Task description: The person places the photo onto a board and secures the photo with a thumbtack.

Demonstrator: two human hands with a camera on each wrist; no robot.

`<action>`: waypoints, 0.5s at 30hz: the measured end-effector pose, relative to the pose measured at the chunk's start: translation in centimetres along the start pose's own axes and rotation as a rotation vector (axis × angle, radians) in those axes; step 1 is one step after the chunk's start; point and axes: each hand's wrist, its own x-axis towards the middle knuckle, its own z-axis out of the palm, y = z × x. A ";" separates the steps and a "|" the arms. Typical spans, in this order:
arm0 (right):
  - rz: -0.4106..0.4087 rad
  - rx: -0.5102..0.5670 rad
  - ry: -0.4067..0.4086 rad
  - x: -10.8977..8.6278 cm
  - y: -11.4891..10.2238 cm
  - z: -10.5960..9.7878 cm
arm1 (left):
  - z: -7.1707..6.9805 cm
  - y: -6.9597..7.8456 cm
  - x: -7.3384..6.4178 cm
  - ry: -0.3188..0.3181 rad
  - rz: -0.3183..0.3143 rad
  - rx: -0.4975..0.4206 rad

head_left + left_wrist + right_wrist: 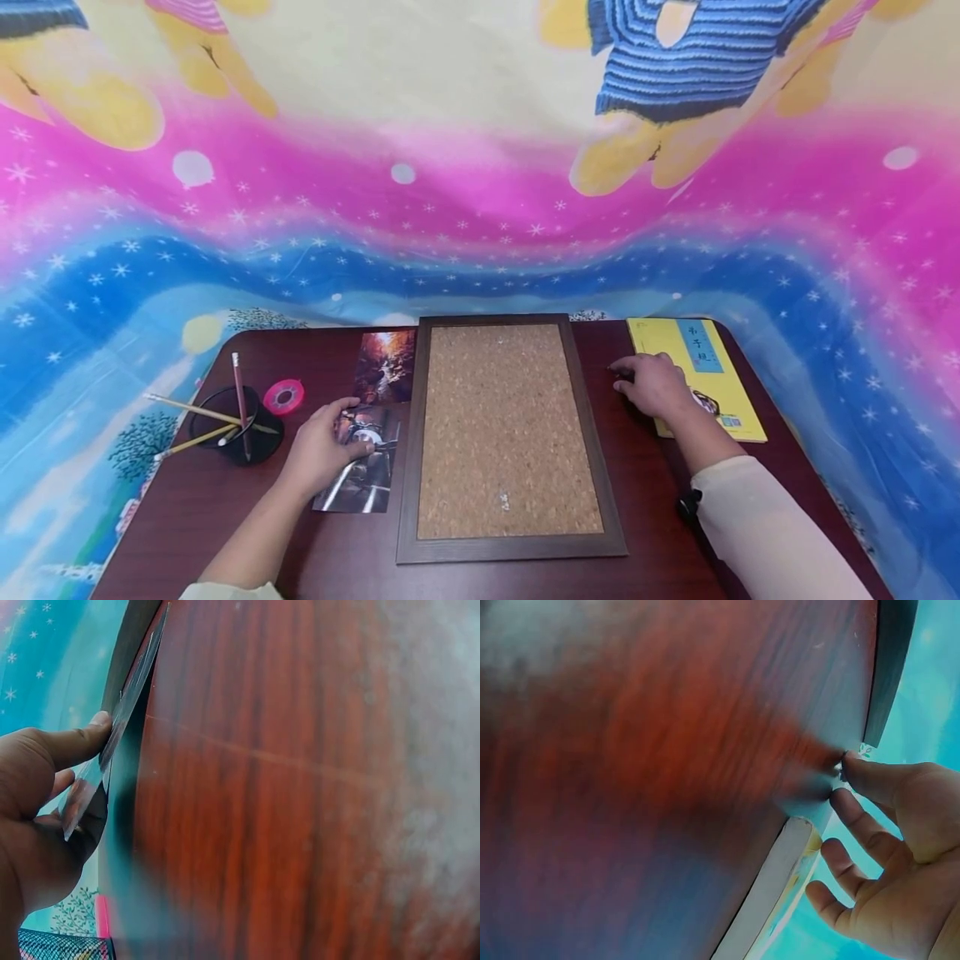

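Observation:
My left hand (321,446) grips a photo print (352,483) with a dark picture of a motorcycle, just left of the cork board (510,433). Seen edge-on in the left wrist view, the same print (124,724) passes between thumb and fingers and stands tilted off the table. A second print (384,367), an orange forest stream, lies behind it at the board's left edge. My right hand (652,385) reaches over the left edge of a yellow book (731,367). Between its thumb and index finger is a small dark thing (838,774), too small to name.
A black mesh pen cup (258,442) with several pencils stands at the left. Behind it lies a pink tape roll (284,397). Dark reddish wood (345,558) forms the tabletop, and a patterned cloth (480,200) hangs close behind and at both sides.

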 end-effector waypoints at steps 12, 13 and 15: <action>-0.008 0.015 -0.024 0.4 0.1 -0.1 | -0.4 -0.3 -0.1 -0.029 -0.036 -0.147; -0.010 0.017 -0.024 0.4 0.1 -0.1 | -0.5 -0.3 -0.1 -0.032 -0.041 -0.160; -0.013 0.020 -0.025 0.4 0.0 -0.1 | -0.6 -0.3 -0.1 -0.035 -0.049 -0.175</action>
